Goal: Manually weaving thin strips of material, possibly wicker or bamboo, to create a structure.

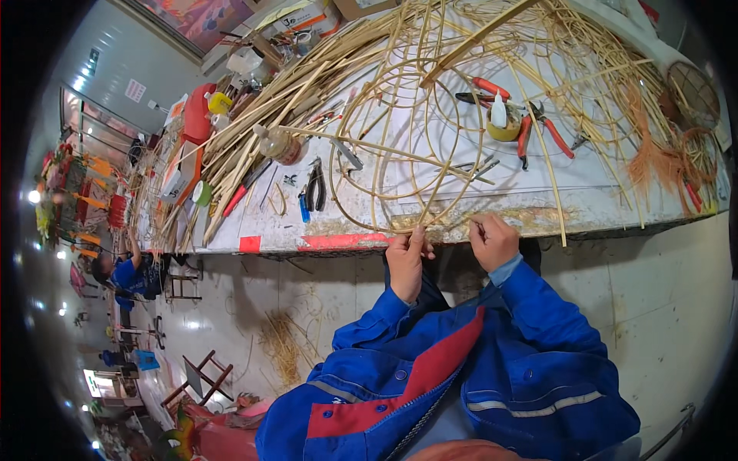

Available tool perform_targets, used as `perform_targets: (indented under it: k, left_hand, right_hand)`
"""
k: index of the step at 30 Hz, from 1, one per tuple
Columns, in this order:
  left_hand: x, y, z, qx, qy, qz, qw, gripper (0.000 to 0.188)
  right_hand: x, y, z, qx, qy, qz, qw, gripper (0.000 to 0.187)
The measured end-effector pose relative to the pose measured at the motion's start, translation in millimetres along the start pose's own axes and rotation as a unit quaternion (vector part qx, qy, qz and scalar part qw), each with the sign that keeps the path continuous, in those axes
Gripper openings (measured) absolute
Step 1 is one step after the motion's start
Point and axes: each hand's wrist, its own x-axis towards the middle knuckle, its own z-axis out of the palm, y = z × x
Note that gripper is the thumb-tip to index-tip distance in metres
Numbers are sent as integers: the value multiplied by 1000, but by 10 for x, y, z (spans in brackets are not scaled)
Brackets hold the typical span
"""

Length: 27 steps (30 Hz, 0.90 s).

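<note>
A frame of thin bent bamboo strips (448, 164), with round loops and crossing pieces, lies on the paper-covered workbench (265, 219). At the bench's front edge my left hand (407, 263) pinches the lower end of this frame between thumb and fingers. To its right, my right hand (494, 243) is closed, its fingertips together beside the frame's lower edge. Whatever those fingertips hold is too small to make out. Slim metal tweezers (478, 166) lie just beyond the frame's crossing strips.
Left of the frame lie pliers with black and blue handles (314, 190). On the right are red-handled pliers (525, 138) and a white glue bottle (499, 114) set in a tape roll (503, 133). Bamboo strips (296, 104) pile up at the back left. A stool (198, 378) lies on the floor.
</note>
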Motion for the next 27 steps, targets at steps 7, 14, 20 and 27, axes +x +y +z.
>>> perform_targets:
  k: [7,14,20,27]
  left_hand:
    - [-25,-34,27,-7,14,7,1000,31]
    - [15,-79,47,-9,-2,-4,1000,26]
    - [18,-44,-100,19,-2,43,999,28]
    - [-12,-42,66,18,-11,44,999,29]
  right_hand:
    - [-3,15,-25,-4,11,-8,1000,8]
    - [-24,53,-66,-37,15,-9,999,8]
    - [-51,65,124,-17,31,-37,999,10]
    - [-68,93,-36,-20,8,-20,1000,11]
